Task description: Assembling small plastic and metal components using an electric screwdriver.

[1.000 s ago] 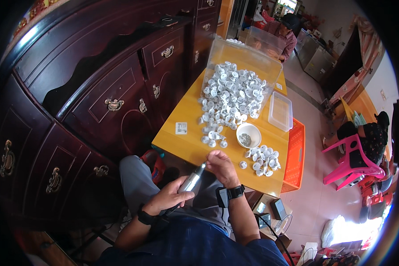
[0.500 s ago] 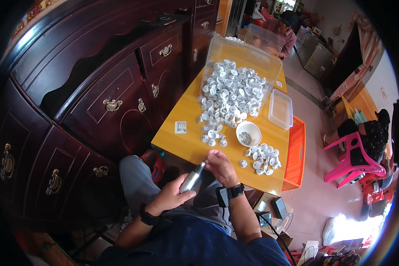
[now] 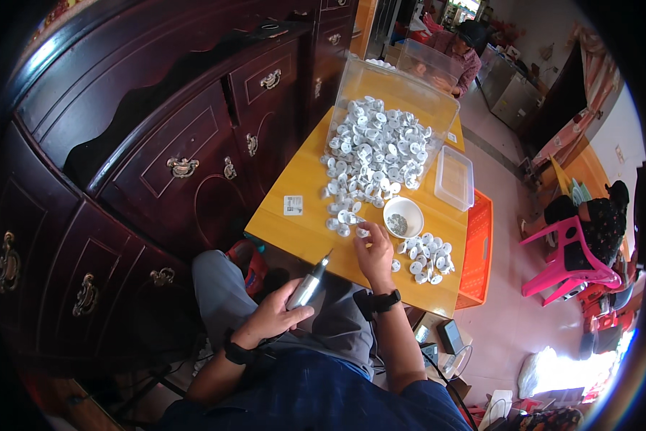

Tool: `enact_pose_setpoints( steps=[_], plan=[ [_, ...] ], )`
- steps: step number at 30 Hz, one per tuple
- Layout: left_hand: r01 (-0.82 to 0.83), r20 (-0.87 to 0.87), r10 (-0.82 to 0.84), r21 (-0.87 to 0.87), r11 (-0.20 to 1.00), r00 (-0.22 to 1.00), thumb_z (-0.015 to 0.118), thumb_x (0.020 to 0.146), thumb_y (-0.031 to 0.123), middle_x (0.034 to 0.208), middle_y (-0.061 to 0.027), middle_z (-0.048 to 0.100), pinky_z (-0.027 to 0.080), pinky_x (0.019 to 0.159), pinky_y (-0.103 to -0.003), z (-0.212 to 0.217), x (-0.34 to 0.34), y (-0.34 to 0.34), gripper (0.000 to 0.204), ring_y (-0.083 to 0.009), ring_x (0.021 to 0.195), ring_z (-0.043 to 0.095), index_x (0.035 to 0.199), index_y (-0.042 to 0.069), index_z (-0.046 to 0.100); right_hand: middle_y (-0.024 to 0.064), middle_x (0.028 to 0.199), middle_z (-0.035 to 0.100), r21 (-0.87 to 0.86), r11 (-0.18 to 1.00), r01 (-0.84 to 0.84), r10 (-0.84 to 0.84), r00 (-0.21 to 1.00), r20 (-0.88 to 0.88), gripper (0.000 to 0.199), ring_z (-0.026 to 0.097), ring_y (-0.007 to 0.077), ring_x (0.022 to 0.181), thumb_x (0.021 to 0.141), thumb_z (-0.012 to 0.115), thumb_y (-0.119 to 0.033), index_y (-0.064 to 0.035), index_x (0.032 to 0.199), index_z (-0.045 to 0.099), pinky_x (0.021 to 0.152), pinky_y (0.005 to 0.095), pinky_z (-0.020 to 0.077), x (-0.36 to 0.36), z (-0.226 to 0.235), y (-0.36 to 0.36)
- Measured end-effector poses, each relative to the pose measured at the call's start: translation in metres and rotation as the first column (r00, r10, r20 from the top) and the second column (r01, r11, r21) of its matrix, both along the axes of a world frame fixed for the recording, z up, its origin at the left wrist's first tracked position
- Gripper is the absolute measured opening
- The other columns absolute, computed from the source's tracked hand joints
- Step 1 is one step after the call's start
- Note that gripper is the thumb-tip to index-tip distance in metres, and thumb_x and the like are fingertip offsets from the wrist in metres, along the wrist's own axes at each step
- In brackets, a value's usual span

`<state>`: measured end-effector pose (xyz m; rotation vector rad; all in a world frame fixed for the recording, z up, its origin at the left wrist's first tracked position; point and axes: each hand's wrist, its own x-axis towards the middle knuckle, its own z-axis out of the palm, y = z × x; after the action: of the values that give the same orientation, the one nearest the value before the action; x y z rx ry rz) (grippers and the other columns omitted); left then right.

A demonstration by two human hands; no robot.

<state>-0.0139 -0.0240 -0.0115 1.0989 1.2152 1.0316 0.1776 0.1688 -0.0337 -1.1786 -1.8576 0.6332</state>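
My left hand (image 3: 276, 316) is wrapped round a silver electric screwdriver (image 3: 308, 288), its thin bit pointing up and away toward the table. At the table's near edge, my right hand (image 3: 375, 253) has its thumb and fingers round a small round white plastic part (image 3: 363, 232). The fingers partly cover that part. Just beyond lies a large heap of similar white plastic parts (image 3: 377, 147), spilling from a clear plastic bin (image 3: 402, 82) tipped toward me. Right of my fingertips stands a white bowl (image 3: 416, 218) holding small shiny pieces, too small to make out.
A smaller group of white parts (image 3: 429, 257) sits on the wooden table (image 3: 287, 233) at right. Beyond are a clear tray (image 3: 454, 179) and an orange crate (image 3: 475, 251). Dark cabinets (image 3: 172, 165) line the left. A person (image 3: 463, 54) sits across the table; a pink chair (image 3: 574, 255) stands right.
My right hand has moved from the screwdriver's tip forward and right to a white part at the table's near edge. The screwdriver stays in my left hand, its bit now uncovered.
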Motion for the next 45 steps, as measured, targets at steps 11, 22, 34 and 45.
enact_pose_setpoints(
  steps=[11, 22, 34, 45],
  plan=[
    [0.005, 0.03, -0.005, 0.001, 1.0, 1.0, 0.073, 0.092, 0.02, 0.084, -0.0014, 0.06, 0.047, 0.052, -0.022, 0.001, -0.002, 0.001, 0.061, -0.0049, 0.058, 0.054, 0.143, 0.002, 0.044, -0.0008, 0.098, 0.069, -0.642, 0.617, -0.456, 0.066, 0.842, -0.535, 0.021, 0.065, 0.0086, 0.079, 0.104, 0.056, -0.026, -0.0094, 0.11, 0.067, 0.065, 0.0231, 0.0514, -0.005, -0.003, -0.015],
    [0.045, 0.025, -0.044, -0.036, 0.998, 0.999, 0.074, 0.092, 0.021, 0.088, -0.0026, 0.062, 0.05, 0.053, -0.023, 0.001, 0.0, 0.002, 0.064, -0.0057, 0.059, 0.055, 0.144, 0.003, 0.043, 0.0041, 0.1, 0.067, -0.529, 0.446, -0.722, -0.046, 0.572, -0.819, 0.014, 0.062, 0.0099, 0.079, 0.102, 0.059, -0.016, -0.0063, 0.112, 0.063, 0.068, 0.0222, 0.0517, -0.008, -0.02, -0.029],
    [0.055, -0.004, -0.055, -0.056, 0.997, 0.998, 0.074, 0.092, 0.022, 0.091, -0.0043, 0.064, 0.051, 0.053, -0.023, 0.002, 0.001, 0.0, 0.065, -0.006, 0.06, 0.056, 0.145, 0.003, 0.042, 0.0031, 0.099, 0.069, -0.545, 0.53, -0.649, -0.194, 0.533, -0.824, 0.012, 0.063, 0.01, 0.08, 0.099, 0.062, -0.009, -0.0075, 0.111, 0.065, 0.071, 0.0227, 0.0534, -0.008, -0.02, -0.029],
    [0.053, -0.006, -0.053, -0.046, 0.998, 0.999, 0.075, 0.091, 0.022, 0.093, -0.0046, 0.065, 0.051, 0.054, -0.023, 0.005, 0.002, 0.0, 0.066, -0.0065, 0.06, 0.056, 0.145, 0.004, 0.042, 0.004, 0.095, 0.068, -0.522, 0.507, -0.686, -0.185, 0.505, -0.843, 0.012, 0.067, 0.0144, 0.087, 0.099, 0.062, -0.01, -0.0036, 0.11, 0.065, 0.079, 0.0258, 0.057, -0.006, -0.017, -0.031]
  ],
)
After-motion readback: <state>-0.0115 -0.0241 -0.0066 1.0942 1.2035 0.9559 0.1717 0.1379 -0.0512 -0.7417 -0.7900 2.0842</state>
